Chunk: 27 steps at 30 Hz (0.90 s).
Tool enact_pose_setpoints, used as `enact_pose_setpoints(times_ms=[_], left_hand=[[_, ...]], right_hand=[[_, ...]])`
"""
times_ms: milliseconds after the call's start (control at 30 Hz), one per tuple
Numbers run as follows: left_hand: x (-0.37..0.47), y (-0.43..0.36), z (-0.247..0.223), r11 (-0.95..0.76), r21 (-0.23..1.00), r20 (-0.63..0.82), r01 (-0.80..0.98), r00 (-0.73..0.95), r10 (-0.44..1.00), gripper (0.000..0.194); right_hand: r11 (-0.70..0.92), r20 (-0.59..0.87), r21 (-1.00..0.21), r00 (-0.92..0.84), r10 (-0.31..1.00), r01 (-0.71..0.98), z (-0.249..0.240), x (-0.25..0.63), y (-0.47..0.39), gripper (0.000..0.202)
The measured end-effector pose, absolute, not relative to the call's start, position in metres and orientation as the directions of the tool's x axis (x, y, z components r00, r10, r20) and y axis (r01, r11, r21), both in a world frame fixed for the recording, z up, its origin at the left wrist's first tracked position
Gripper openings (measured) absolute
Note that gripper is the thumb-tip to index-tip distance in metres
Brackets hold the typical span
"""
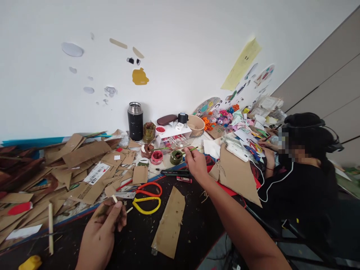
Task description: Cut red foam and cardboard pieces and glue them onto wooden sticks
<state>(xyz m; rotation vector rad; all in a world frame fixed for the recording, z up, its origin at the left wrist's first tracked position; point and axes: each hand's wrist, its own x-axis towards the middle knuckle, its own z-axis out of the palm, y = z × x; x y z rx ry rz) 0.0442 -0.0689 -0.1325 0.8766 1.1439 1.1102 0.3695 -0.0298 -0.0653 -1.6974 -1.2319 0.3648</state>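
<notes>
My left hand [105, 225], smeared with dark paint, pinches a short pale stick [114, 198] at lower left. My right hand [195, 162] reaches forward, its fingers closed on a thin green-tipped stick [192, 149]. Just left of that hand stands a small pot of dark green paint [176, 157], with a pink paint pot [156, 157] and a brown one [147, 150] farther left. Scissors with red and yellow handles [146, 206] lie between my hands. A cardboard strip [170, 223] rests on the dark table [197, 225] near me.
Cardboard scraps [87, 153] heap up on the left. Behind the pots stands a black thermos [135, 122]. A dark cutter [174, 173] lies before them. On the right are a large cardboard piece [236, 174], a white cable [277, 178] and a seated person [306, 187].
</notes>
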Motion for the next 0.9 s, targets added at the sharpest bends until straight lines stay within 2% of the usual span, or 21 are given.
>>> enact_pose_setpoints(times_ms=[133,300,433,667,900], left_hand=[[0.043,-0.068,-0.136,0.221,0.961,-0.213,-0.164,0.064,0.975,0.044],[0.042,-0.066,-0.133,0.201,0.972,-0.195,-0.12,0.065,0.979,0.047],[0.043,-0.066,-0.128,0.196,0.976,-0.191,-0.097,0.061,0.98,0.051],[0.044,-0.067,-0.128,0.216,0.965,-0.211,-0.151,0.048,0.976,0.047],[0.043,-0.067,-0.131,0.205,0.969,-0.199,-0.14,0.059,0.978,0.046]], right_hand=[[-0.025,0.316,-0.787,0.439,0.841,0.616,-0.061,0.374,-0.033,0.035],[-0.013,0.248,-0.886,0.5,0.83,0.463,-0.059,0.376,-0.032,0.039],[0.002,0.22,-0.914,0.489,0.844,0.407,-0.064,0.375,-0.029,0.043],[-0.03,0.254,-0.806,0.391,0.884,0.591,-0.076,0.376,-0.022,0.041],[-0.053,0.277,-0.759,0.396,0.876,0.649,-0.075,0.381,-0.023,0.04]])
